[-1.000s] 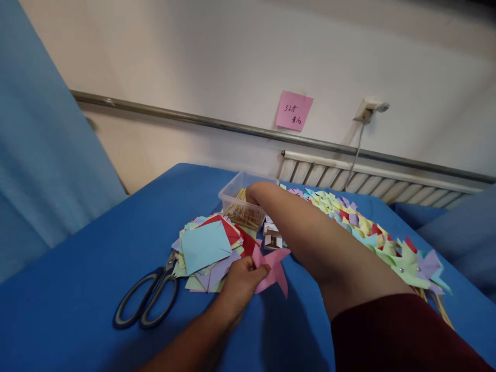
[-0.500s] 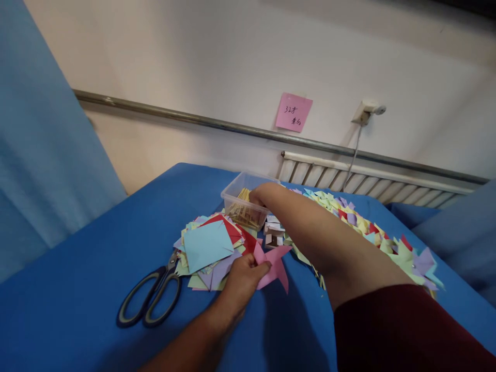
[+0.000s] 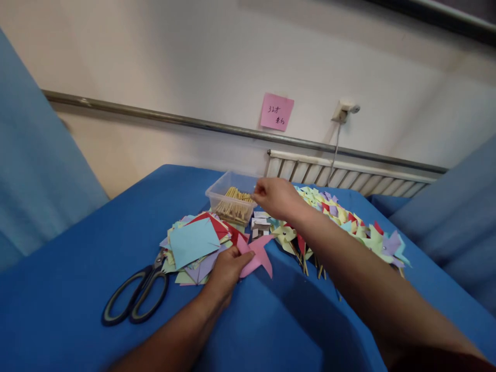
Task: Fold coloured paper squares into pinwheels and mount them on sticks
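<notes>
Right hand [image 3: 277, 197] is out of the clear tub [image 3: 227, 199] now: a sec ago it was buried in the sticks, now it's lifted to the tub's 3 o'clock rim, fingers pinched together at the tips. Looks like a thin stick held there, but too small to tell for sure. Wooden sticks [image 3: 233, 206] lie heaped inside the tub. Judgement: the picking step looks done and the hand is coming back w/ its catch.

Left hand [image 3: 228, 268] hasn't budged, fingers clamped on the pink pinwheel [image 3: 256, 255], pressing it flat on the blue surface [image 3: 70, 258].

At the pinwheel's 9 o'clock, touching it, the stack of coloured paper squares [image 3: 196, 243]. Scissors [image 3: 135, 294] lie shut at the stack's 7 o'clock. Small white boxes [image 3: 260, 223] sit at the pinwheel's 12. Finished pinwheels [image 3: 349, 222] run off toward 3 o'clock, under the right forearm. Pink note [image 3: 276, 111] on the wall above.
</notes>
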`<state>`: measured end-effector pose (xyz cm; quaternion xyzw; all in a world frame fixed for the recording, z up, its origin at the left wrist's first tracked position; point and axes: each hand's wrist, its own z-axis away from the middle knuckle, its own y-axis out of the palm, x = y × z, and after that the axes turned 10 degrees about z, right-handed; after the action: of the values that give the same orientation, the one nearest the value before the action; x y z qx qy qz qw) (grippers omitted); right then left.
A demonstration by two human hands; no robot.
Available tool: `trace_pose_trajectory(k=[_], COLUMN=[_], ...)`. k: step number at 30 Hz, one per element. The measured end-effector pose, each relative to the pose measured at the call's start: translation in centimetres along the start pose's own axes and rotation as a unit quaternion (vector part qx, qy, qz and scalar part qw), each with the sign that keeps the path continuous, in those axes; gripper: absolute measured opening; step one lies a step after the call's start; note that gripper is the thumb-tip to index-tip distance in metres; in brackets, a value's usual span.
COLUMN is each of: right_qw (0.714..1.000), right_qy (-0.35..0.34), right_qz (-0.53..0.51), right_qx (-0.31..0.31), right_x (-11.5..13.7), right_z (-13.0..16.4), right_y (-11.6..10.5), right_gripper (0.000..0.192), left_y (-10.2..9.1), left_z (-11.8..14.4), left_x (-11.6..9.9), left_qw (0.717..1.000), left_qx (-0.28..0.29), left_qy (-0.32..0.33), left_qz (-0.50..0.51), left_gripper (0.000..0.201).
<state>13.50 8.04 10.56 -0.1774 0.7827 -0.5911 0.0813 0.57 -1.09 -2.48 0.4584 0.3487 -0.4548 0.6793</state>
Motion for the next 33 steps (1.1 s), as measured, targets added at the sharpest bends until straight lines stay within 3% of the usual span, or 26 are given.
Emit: trace_pose_trajectory(k=[2, 4, 7, 10, 14, 17, 24, 27, 30, 33], right_qw=[0.984, 0.942, 0.876, 0.842, 0.826, 0.831, 0.91, 0.926, 0.904, 0.821], right_qy=[0.056, 0.125, 0.152, 0.16, 0.183, 0.171, 0.048, 0.003, -0.016, 0.007], right_qz=[-0.16, -0.291, -0.45, -0.51, -0.529, -0.528, -0.41, -0.373, -0.417, -0.538], right_qx=[-0.055, -0.108, -0.083, -0.064, -0.067, -0.048, 0.048, 0.065, 0.094, 0.192], right_x=[-1.1, -1.9, -2.3, -2.0, -1.6, -1.9, -2.9, -2.0, -0.7, -0.1], right_z=[4.1, 7.4, 10.4, 11.4, 11.8, 12.5, 14.6, 15.0, 15.2, 15.4], right_y=[0.4, 1.5, 3.2, 4.7, 6.5, 7.6, 8.7, 8.9, 9.2, 9.7], right_gripper=[0.018, 0.021, 0.024, 0.026, 0.028, 0.026, 0.014, 0.01, 0.007, 0.009], left_y=[0.2, 0.4, 0.5, 0.5, 0.4, 0.3, 0.8, 0.8, 0.6, 0.3], left_z=[0.1, 0.1, -0.1, -0.4, -0.6, -0.5, 0.1, 0.1, -0.1, -0.1], left_x=[-0.1, 0.0, 0.2, 0.4, 0.4, 0.3, -0.1, 0.1, 0.4, 0.3], left_qw=[1.0, 1.0, 0.999, 0.998, 0.997, 0.996, 0.996, 0.997, 0.997, 0.996], left_qx=[-0.008, -0.005, -0.005, -0.01, 0.0, -0.007, -0.017, -0.008, -0.004, -0.003], left_qy=[0.007, 0.007, 0.005, 0.013, 0.017, 0.013, 0.018, 0.023, 0.032, 0.038], left_qz=[0.005, 0.016, 0.037, 0.053, 0.075, 0.091, 0.086, 0.075, 0.069, 0.082], left_gripper=[0.023, 0.025, 0.026, 0.026, 0.026, 0.024, 0.024, 0.022, 0.021, 0.021])
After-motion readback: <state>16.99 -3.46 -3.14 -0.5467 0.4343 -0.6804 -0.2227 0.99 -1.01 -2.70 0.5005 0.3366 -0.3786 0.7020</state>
